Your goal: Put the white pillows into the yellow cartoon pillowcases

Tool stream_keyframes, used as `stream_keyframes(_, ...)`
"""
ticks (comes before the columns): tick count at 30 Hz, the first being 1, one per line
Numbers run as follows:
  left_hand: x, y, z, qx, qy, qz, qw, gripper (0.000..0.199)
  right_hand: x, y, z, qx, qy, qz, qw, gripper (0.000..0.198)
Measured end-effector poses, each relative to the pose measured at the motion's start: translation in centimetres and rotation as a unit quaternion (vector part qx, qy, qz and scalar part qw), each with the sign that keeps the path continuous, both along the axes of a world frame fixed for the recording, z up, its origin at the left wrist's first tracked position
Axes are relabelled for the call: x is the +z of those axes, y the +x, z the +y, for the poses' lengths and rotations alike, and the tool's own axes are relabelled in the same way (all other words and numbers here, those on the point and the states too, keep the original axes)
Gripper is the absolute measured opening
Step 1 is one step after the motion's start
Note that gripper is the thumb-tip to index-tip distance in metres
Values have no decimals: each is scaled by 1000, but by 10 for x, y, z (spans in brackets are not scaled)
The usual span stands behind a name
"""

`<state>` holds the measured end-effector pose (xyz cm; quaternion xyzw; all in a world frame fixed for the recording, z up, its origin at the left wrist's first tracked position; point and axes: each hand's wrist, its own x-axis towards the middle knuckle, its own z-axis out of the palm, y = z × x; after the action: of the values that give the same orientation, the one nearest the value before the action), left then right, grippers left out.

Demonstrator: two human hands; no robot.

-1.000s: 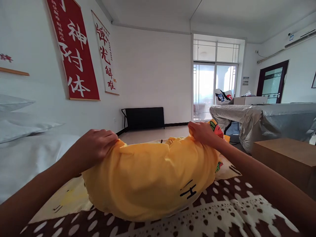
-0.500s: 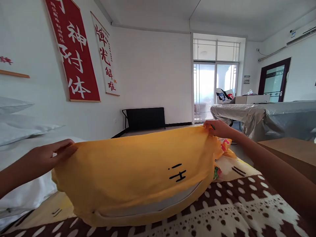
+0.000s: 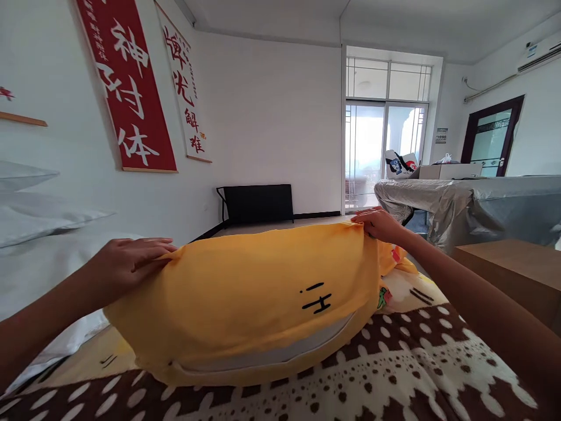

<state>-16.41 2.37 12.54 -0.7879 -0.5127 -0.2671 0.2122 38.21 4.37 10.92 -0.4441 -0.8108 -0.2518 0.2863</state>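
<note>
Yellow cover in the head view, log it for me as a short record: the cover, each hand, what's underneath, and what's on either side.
Yellow cover: spread between both hands, black print on front, white strip showing in a slit low down
Left hand: pinching its upper left edge
Right hand: gripping its upper right edge
Underneath: brown and cream blanket
Left side: white pillows
Right side: brown box, plastic-draped table

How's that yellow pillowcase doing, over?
Left hand and right hand: fingers gripping opposite ends of the upper edge of the yellow pillowcase. Pale material showing through its lower slit. Nothing visible blocks either hand.
</note>
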Motion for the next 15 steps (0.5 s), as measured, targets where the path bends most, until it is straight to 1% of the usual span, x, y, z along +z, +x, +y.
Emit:
stream_keyframes(2,-2,3,7,-10,-7,34,999,49,-3,-10,-2,2,7,2,1000,31)
stream_keyframes(4,-4,9,10,-16,-21,29,999,45,-5,-23,-5,5,13,-3,1000,27)
stream_keyframes(6,-5,21,6,-50,-18,31,998,42,-6,-39,-9,11,20,-14,1000,25)
stream_keyframes(9,-9,46,-5,-119,9,54,991,39,-6,-63,-15,29,26,-40,998,23)
stream_keyframes(11,-10,60,-13,-140,45,65,987,36,-5,-73,-18,36,32,-73,996,25)
stream_keyframes(13,-8,68,-20,-128,77,70,986,35,-3,-75,-20,27,35,-112,993,24)
stream_keyframes(15,-5,67,-26,-85,81,66,991,36,-2,-66,-20,-1,22,-121,992,21)
